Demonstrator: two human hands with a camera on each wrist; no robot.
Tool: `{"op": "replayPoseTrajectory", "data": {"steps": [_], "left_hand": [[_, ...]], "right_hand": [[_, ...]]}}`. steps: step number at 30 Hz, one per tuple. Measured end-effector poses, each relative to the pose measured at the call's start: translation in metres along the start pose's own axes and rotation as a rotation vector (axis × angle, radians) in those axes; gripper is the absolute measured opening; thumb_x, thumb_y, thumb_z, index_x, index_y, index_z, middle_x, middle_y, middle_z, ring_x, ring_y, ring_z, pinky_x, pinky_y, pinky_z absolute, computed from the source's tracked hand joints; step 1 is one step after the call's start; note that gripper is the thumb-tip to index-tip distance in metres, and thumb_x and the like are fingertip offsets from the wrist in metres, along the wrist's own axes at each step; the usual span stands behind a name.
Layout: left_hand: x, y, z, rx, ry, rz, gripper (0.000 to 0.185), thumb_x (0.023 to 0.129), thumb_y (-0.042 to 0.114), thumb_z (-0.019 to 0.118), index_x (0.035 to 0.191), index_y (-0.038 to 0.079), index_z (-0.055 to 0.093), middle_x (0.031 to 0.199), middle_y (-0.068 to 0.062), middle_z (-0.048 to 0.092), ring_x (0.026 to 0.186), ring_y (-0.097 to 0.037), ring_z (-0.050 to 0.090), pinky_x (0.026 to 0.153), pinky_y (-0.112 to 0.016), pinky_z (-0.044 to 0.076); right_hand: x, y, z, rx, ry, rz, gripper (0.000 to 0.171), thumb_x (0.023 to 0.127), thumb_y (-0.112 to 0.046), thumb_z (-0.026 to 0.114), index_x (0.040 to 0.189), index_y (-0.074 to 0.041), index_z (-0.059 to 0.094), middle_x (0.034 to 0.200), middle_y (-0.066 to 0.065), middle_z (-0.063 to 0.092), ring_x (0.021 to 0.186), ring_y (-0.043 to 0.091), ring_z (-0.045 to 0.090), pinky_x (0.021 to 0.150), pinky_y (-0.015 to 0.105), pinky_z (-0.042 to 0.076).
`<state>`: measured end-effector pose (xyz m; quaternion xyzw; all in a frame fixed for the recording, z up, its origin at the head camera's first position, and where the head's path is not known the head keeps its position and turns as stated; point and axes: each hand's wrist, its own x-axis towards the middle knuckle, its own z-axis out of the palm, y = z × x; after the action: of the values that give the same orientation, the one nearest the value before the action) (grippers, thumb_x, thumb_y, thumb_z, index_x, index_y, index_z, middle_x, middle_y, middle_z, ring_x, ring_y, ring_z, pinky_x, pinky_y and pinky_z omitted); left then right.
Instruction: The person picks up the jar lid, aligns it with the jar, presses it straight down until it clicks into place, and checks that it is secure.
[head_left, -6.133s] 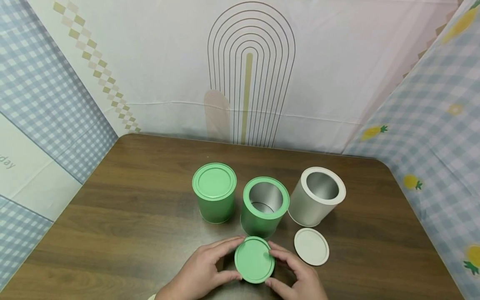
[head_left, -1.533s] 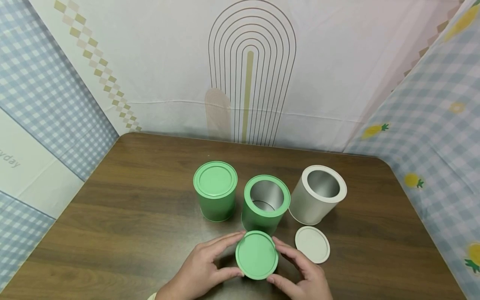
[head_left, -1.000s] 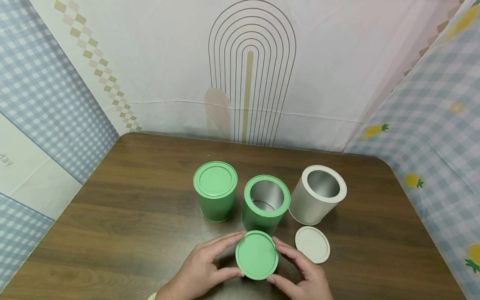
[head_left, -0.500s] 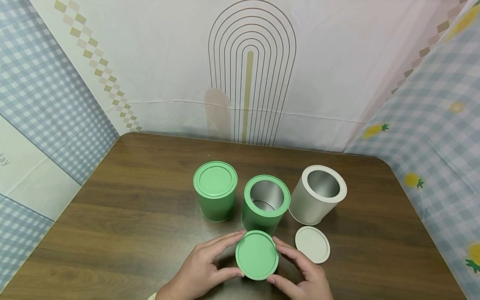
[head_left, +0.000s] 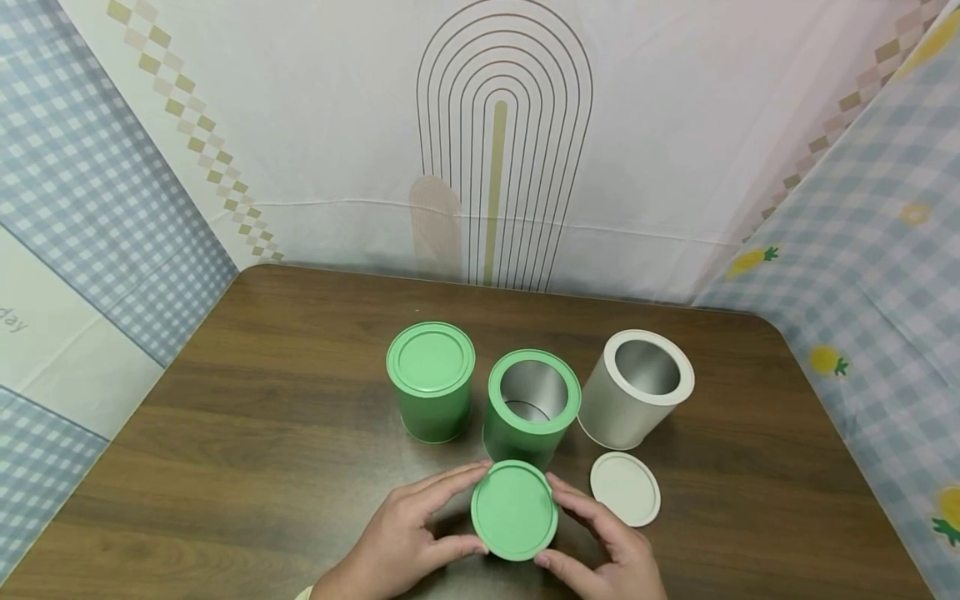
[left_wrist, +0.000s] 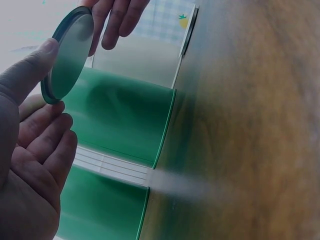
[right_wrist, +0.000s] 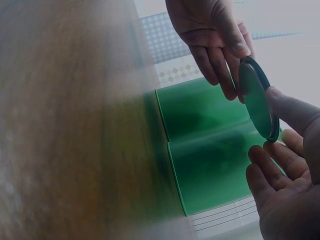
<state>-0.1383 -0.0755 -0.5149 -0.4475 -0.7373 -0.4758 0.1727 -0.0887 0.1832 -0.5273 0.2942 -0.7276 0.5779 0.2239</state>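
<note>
A round green lid is held by its edge between both hands, above the table, as the two wrist views show. My left hand pinches its left side between thumb and fingers. On the opposite side my right hand grips the rim the same way. Just behind the lid stands an uncovered green can, its silver inside visible. To its left is a second green can with a lid on top. In the left wrist view the lid is seen from beneath.
At the right stands a white can without a lid, close beside the middle green can. A white lid lies on the brown wooden table in front of it. Patterned cloth hangs behind and at both sides.
Compared with about six seconds ago, the green lid looks slightly larger and a little higher in the head view, still in both hands. Over the last second almost nothing has moved.
</note>
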Motion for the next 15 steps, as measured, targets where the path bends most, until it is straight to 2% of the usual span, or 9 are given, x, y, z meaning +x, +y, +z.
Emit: {"op": "replayPoseTrajectory", "data": {"steps": [10, 15], "left_hand": [[-0.0002, 0.0002, -0.0004, 0.000, -0.004, -0.009, 0.075, 0.078, 0.024, 0.086, 0.141, 0.000, 0.054, 0.138, -0.012, 0.061, 0.123, -0.023, 0.062, 0.102, -0.023, 0.047], [0.0004, 0.0013, -0.0012, -0.001, -0.006, -0.011, 0.076, 0.076, 0.022, 0.087, 0.142, 0.001, 0.054, 0.138, -0.012, 0.061, 0.123, -0.024, 0.062, 0.102, -0.023, 0.047]], "right_hand": [[0.0004, -0.0028, 0.0001, -0.029, 0.002, 0.018, 0.068, 0.060, 0.017, 0.087, 0.123, 0.010, 0.062, 0.130, 0.025, 0.063, 0.127, 0.019, 0.059, 0.102, 0.022, 0.047], [0.0012, -0.0034, -0.0007, -0.032, 0.006, -0.002, 0.069, 0.059, 0.017, 0.088, 0.123, 0.011, 0.062, 0.129, 0.026, 0.063, 0.127, 0.020, 0.059, 0.103, 0.023, 0.046]]}}
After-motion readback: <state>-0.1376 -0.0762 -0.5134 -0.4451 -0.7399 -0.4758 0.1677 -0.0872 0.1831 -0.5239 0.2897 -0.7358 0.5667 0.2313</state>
